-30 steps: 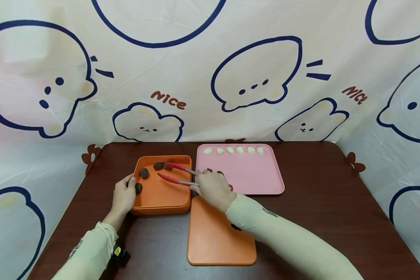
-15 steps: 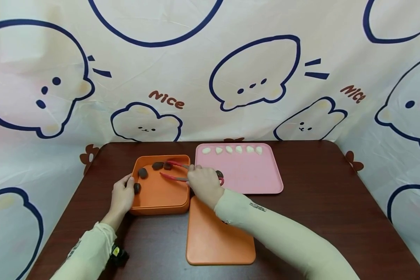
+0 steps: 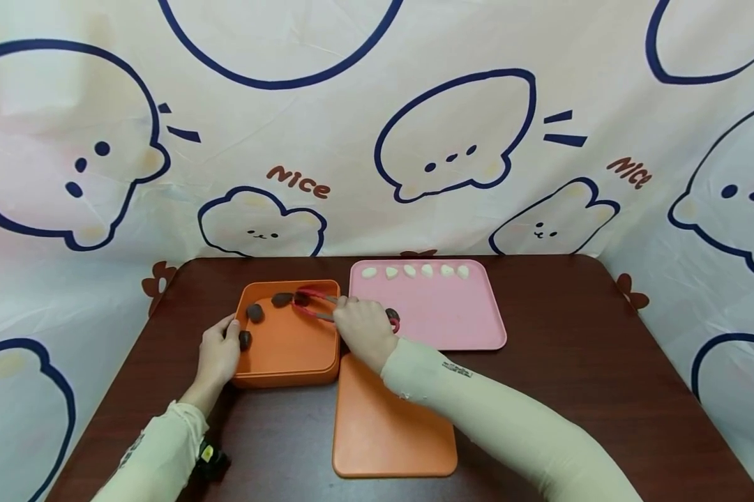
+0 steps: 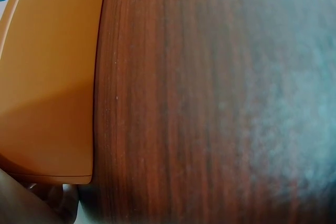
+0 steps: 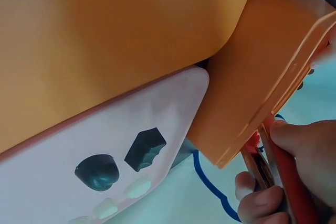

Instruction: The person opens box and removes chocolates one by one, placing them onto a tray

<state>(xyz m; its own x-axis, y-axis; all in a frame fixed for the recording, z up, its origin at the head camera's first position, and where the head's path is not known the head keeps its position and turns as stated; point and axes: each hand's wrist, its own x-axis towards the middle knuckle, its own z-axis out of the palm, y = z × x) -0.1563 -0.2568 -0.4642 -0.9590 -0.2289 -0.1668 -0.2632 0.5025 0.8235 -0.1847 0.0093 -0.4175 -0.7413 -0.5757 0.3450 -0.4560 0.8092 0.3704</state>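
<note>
A person's right hand was curled round a pair of slim metal tongs with red grips and red tips, the thumb pressing one arm and the fingers bent against the other. The tips reached into the far right corner of a shallow, square-sided orange box with rounded corners, one on each side of a small, dark brown, matt-looking lump — whether both touched it was too small to tell. Just left of it in the box lay an oblong brown lump, then a rounder one and, against the left wall, a darker one. The left hand gripped that wall from outside, thumb near the rim. Beside the box lay a flat pink rectangular tray with a raised edge, carrying six small off-white pieces in a row at its far side. The right wrist view showed two dark pieces on the tray: one smooth and rounded, the other angular with a scalloped edge. A flat orange panel lay nearer the person on the dark brown wood-grained bench.
</note>
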